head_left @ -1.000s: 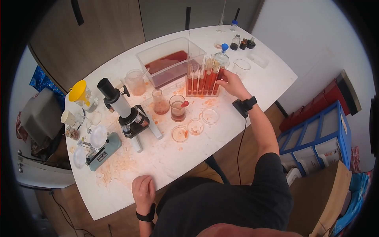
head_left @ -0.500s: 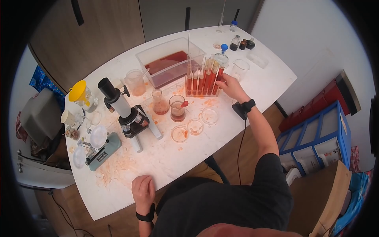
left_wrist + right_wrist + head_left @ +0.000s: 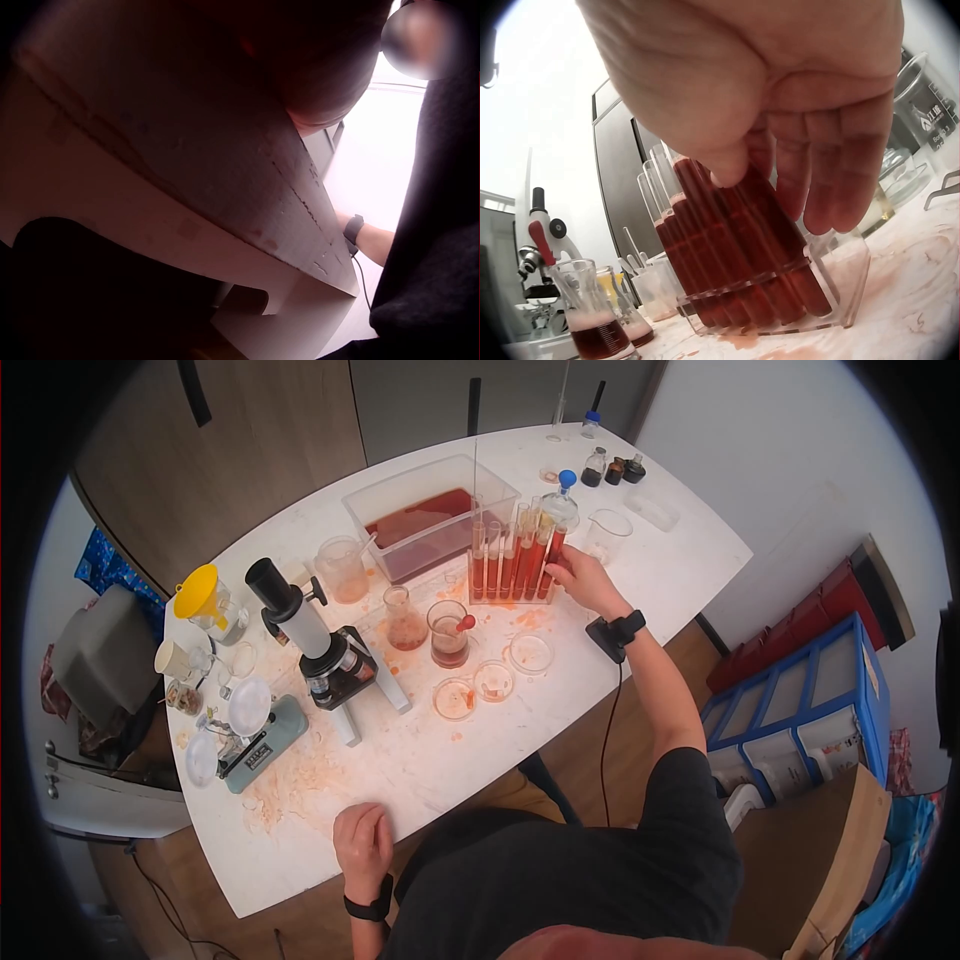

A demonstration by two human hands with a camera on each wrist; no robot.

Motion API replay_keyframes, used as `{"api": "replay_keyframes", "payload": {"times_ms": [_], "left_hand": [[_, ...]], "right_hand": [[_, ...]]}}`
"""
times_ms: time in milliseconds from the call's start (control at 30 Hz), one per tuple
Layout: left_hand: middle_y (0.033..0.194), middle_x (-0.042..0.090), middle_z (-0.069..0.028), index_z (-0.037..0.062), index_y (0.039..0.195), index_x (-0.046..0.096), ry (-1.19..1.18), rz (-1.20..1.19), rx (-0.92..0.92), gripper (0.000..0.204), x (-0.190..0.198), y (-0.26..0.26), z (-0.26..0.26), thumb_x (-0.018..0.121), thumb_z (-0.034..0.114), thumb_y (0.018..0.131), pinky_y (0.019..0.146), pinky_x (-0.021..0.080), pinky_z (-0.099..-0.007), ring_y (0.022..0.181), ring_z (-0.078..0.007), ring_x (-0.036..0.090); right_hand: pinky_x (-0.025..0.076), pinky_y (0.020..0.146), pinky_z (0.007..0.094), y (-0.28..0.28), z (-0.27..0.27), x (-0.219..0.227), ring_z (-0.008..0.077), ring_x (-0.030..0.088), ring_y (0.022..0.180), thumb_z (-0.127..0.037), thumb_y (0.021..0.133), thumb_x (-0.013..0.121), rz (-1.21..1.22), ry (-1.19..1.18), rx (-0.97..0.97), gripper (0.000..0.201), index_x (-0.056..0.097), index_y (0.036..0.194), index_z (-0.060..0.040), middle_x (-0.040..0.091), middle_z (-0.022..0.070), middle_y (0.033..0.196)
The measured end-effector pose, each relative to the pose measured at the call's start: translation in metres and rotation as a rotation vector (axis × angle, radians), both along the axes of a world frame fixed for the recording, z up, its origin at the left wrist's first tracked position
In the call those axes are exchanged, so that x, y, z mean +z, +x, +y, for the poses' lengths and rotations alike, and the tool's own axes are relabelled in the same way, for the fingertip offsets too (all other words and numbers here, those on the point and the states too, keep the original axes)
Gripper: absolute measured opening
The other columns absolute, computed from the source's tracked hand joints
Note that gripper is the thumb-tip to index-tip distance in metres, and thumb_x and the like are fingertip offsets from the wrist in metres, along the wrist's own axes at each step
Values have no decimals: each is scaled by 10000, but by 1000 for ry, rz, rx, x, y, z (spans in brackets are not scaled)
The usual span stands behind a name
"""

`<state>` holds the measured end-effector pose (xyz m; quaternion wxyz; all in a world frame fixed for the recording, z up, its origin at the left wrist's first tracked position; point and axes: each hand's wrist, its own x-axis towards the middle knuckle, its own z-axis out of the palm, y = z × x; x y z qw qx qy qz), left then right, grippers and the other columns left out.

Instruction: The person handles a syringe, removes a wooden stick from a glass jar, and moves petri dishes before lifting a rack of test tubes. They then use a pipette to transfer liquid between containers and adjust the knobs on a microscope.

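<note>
My right hand [image 3: 590,582] is at the right end of a clear test tube rack [image 3: 500,601]. Its thumb and forefinger pinch the upper part of the end test tube [image 3: 789,232], which holds dark red liquid. The other fingers hang beside the rack in the right wrist view. Several more test tubes [image 3: 508,565] with red liquid stand in the rack, leaning in the right wrist view. My left hand [image 3: 363,842] rests at the table's near edge with loosely curled fingers, holding nothing.
Behind the rack is a clear plastic tub [image 3: 400,565] of red liquid. A beaker with a red-tipped dropper [image 3: 450,645], a conical flask [image 3: 405,625] and petri dishes [image 3: 455,700] stand nearer. A microscope [image 3: 305,635] and a balance [image 3: 265,745] are left; an empty beaker [image 3: 608,540] stands right.
My right hand has shifted slightly left and toward me at the end test tube, its fingers staying on it. The left hand has not moved.
</note>
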<state>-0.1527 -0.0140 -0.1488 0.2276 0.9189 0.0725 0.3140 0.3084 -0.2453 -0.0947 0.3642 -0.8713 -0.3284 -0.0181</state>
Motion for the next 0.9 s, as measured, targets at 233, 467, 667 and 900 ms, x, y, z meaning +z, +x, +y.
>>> {"api": "replay_keyframes", "payload": {"times_ms": [233, 467, 667, 900], "left_hand": [[937, 640, -124, 26, 931, 628, 1, 0, 0, 196, 0, 0, 0, 664, -42, 750, 753, 481, -401, 852, -319, 607], [936, 640, -123, 32, 941, 620, 7, -6, 0, 217, 0, 0, 0, 668, -48, 745, 752, 481, -404, 849, -321, 608], [939, 640, -122, 33, 938, 621, 1, -11, -4, 220, -1, 0, 1, 674, -48, 741, 753, 483, -405, 849, -321, 609], [940, 639, -120, 34, 940, 621, 2, -8, -7, 225, 0, 0, 1, 676, -49, 737, 755, 483, -404, 850, -319, 609]], "right_hand": [[507, 735, 418, 1, 0, -2, 381, 654, 858, -263, 916, 622, -9, -14, -10, 309, 581, 1030, 21, 677, 223, 925], [511, 744, 413, -5, 1, 5, 377, 658, 862, -253, 914, 622, 7, -21, -6, 308, 580, 1027, 30, 678, 228, 934], [534, 722, 375, -18, 3, 11, 313, 679, 861, -221, 861, 686, -51, 28, -32, 422, 530, 1164, 28, 676, 218, 1009], [547, 750, 326, -28, 9, 30, 219, 646, 939, -188, 783, 772, -159, 293, -67, 680, 427, 1347, -26, 596, 143, 1198]]}}
